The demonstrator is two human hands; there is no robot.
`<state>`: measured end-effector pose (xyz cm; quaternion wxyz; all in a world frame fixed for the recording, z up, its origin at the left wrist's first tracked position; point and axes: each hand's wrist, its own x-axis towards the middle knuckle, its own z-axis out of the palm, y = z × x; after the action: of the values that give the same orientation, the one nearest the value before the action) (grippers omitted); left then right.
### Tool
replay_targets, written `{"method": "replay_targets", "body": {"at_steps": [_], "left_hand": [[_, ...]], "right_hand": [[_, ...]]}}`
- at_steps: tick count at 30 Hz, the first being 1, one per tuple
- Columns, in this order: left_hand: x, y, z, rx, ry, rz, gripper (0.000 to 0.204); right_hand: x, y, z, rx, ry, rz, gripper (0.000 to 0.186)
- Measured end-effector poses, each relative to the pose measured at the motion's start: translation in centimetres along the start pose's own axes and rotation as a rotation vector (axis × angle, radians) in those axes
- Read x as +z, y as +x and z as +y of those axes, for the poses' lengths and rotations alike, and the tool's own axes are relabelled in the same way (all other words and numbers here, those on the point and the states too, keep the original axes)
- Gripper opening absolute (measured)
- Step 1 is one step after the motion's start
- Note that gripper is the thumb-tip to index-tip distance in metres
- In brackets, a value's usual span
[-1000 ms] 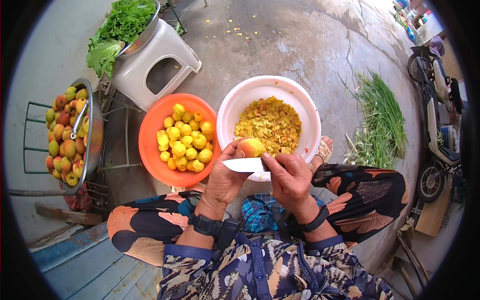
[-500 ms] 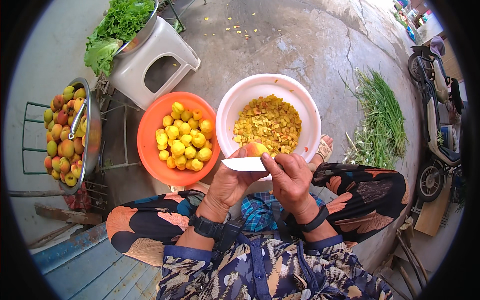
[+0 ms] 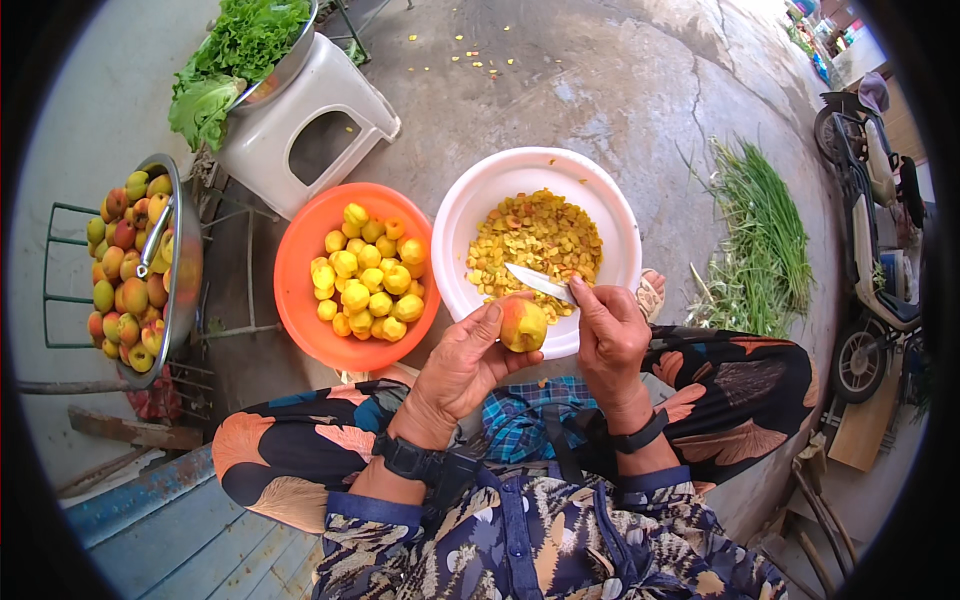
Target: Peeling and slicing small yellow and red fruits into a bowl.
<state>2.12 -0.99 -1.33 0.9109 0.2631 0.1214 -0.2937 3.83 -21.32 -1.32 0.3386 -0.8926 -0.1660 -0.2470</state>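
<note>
My left hand (image 3: 465, 355) grips a partly peeled yellow fruit (image 3: 522, 325) with a reddish tint. My right hand (image 3: 608, 340) is closed on a knife (image 3: 535, 280), its white blade pointing left above the fruit. Beneath them is a pale pink basin (image 3: 450, 220) holding yellow peelings (image 3: 530, 230). To its left, an orange basin (image 3: 298, 255) holds several peeled yellow fruits (image 3: 370, 280). A steel bowl (image 3: 185, 280) of unpeeled red, yellow and green fruit (image 3: 125, 270) stands at the far left, with a metal tool across it.
A white plastic stool (image 3: 250, 155) carries a bowl of leafy greens (image 3: 235, 55). Green onions (image 3: 760, 240) lie on the concrete floor (image 3: 640, 100) at right, with scattered peelings farther back. A two-wheeler (image 3: 865, 250) and planks stand along the right side. My legs (image 3: 730, 400) flank my hands.
My right hand has lifted the knife off the fruit and moved slightly up and right, its blade now tilted. The fruit in my left hand now sits lower and shows more fully.
</note>
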Motion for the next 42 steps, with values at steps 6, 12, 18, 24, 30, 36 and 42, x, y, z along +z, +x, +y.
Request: {"method": "replay_targets", "body": {"at_steps": [6, 12, 18, 24, 30, 36, 42], "left_hand": [[-0.1, 0.2, 0.0, 0.054, -0.061, 0.091, 0.045], [-1.1, 0.0, -0.6, 0.072, -0.076, 0.113, 0.045], [-0.9, -0.1, -0.7, 0.091, -0.008, 0.082, 0.037], [-0.1, 0.3, -0.2, 0.067, -0.069, 0.122, 0.039], [-0.6, 0.1, -0.4, 0.07, -0.015, 0.09, 0.041], [-1.5, -0.2, -0.1, 0.071, -0.038, 0.015, 0.045], [0.0, 0.0, 0.6, 0.103, 0.033, -0.005, 0.061]], "right_hand": [[-0.2, 0.1, -2.6, -0.244, 0.058, -0.08, 0.048], [-0.1, 0.1, -3.0, -0.244, 0.024, -0.096, 0.049], [-0.2, 0.5, -2.0, -0.183, 0.036, -0.054, 0.047], [-0.3, 0.3, -2.7, -0.218, 0.079, -0.095, 0.047], [-0.2, 0.1, -2.4, -0.193, 0.046, -0.073, 0.048], [-0.2, -0.1, -0.5, -0.007, -0.003, -0.088, 0.039], [-0.7, 0.4, -0.9, 0.044, 0.117, -0.003, 0.038]]}}
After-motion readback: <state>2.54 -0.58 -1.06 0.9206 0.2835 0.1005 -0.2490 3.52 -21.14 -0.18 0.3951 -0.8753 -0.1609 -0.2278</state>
